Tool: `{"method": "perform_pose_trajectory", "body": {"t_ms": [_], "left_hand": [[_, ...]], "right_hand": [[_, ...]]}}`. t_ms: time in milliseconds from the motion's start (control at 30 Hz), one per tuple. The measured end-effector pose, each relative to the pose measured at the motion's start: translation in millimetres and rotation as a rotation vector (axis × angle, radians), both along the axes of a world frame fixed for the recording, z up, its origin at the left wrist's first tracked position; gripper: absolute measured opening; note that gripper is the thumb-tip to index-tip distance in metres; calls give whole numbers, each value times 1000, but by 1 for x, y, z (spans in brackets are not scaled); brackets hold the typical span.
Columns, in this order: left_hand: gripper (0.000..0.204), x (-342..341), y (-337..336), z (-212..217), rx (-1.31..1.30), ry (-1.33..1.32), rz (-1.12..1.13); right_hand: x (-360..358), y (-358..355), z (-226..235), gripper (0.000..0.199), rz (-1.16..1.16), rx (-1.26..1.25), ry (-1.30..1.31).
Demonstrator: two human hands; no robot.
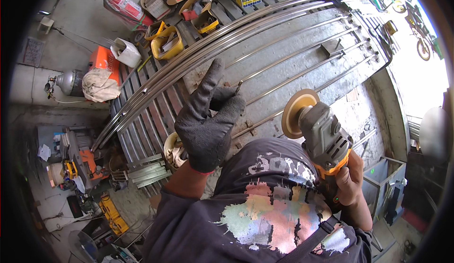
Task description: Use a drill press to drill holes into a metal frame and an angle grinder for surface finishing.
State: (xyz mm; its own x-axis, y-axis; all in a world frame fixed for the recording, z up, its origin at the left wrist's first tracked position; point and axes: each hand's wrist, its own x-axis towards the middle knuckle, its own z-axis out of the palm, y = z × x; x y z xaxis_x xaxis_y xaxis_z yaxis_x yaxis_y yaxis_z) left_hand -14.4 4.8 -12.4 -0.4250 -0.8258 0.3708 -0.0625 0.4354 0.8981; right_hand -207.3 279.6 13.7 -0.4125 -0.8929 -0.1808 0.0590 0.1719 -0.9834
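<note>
My left hand (206,129), in a black work glove, is raised over the near left part of the metal-topped bench (288,57). Its index finger points up while the thumb and other fingers close together. A small dark piece (239,87) shows at their tips; I cannot make out what it is. Bare, my right hand (350,181) wraps round the orange and black body of an angle grinder (326,133). The grinder's tan disc (294,115) faces left, in front of my shirt and near the bench's front edge. Several thin metal rods (283,63) lie spaced across the bench.
Long shiny tubes (222,37) run along the bench's far left side, over slats. Beyond them are a yellow tub (167,44), a white container (125,52) and an orange case (103,63). Stacked metal bars (147,170) lie left of me. A grey metal frame (385,178) stands right.
</note>
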Motion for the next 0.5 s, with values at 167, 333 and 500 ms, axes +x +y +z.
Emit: {"method": "perform_pose_trajectory", "body": {"t_ms": [167, 333, 500], "left_hand": [[74, -3, 3, 7, -18, -5, 28], [66, -4, 12, 5, 125, 162, 18], [46, 23, 36, -15, 396, 156, -46]], "right_hand": [[-7, 1, -3, 81, -4, -17, -260], [-30, -15, -16, 83, 50, -73, -389], [-75, -55, -41, 82, 345, -1, -347]]}}
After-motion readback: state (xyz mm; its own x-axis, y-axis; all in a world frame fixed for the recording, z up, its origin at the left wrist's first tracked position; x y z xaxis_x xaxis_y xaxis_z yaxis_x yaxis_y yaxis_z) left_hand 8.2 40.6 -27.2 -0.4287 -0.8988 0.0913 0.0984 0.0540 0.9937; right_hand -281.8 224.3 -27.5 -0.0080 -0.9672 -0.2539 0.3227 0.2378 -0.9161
